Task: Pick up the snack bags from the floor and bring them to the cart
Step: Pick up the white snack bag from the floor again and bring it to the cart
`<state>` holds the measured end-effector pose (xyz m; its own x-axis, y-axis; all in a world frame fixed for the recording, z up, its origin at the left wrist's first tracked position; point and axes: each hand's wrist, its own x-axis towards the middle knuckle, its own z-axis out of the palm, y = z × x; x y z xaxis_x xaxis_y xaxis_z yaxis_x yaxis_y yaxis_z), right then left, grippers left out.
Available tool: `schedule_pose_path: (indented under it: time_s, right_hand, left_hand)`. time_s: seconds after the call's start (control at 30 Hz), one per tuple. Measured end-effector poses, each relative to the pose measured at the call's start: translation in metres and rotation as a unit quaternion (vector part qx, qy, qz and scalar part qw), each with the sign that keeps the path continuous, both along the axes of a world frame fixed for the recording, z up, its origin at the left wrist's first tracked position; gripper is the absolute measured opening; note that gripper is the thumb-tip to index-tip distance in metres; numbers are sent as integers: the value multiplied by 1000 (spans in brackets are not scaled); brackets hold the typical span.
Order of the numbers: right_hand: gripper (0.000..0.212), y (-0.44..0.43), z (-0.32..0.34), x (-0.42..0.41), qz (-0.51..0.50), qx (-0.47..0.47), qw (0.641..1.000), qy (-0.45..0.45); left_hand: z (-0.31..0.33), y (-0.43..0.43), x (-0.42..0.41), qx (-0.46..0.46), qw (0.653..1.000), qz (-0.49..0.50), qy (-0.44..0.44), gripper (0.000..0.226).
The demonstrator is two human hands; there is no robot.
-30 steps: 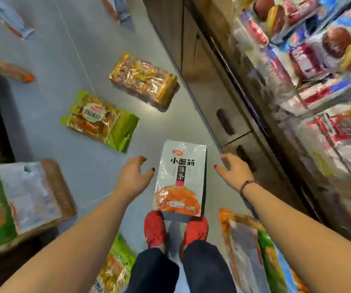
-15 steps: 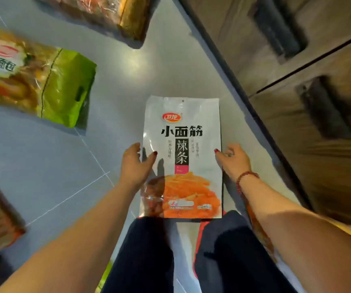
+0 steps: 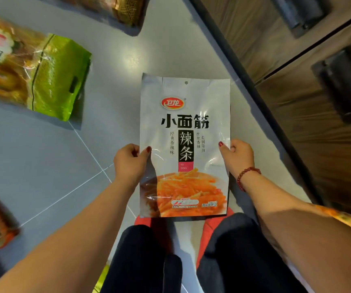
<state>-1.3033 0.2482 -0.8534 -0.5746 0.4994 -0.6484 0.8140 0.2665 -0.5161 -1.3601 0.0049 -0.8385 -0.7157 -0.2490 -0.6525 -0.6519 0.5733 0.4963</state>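
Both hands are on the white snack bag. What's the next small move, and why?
Probably lift the white snack bag up and stand: the left hand and right hand each pinch a side edge, thumbs on its front, so the grip looks secure. A green snack bag lies nearby on the floor.

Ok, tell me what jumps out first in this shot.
The white bag fills the centre, pinched at its side edges by the left hand and right hand. A green bag lies on the floor at upper left; dark wooden drawers run along the right.
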Motion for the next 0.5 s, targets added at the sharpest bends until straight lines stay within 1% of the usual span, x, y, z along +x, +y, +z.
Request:
schedule_pose_path:
  time_s: [0.07,0.13,0.23,0.37,0.5]
  right_hand:
    - [44,0,19,-1,5,3,1000,2]
    - [44,0,45,-5,12,10,1000,9]
    - [46,-1,98,-18,10,8,999,38]
    - [49,-2,184,-42,30,6,996,86]
    - [47,-5,297,-71,37,-10,989,141]
  left_hand:
    - [17,-2,0,10,1000,-4,13,29]
    - [41,-3,-4,21,999,-8,28,34]
    - [92,-3,-16,38,998,-2,53,41]
    - [187,-4,-40,52,993,0,103,43]
    - [302,-14,-63,63,987,17,149,33]
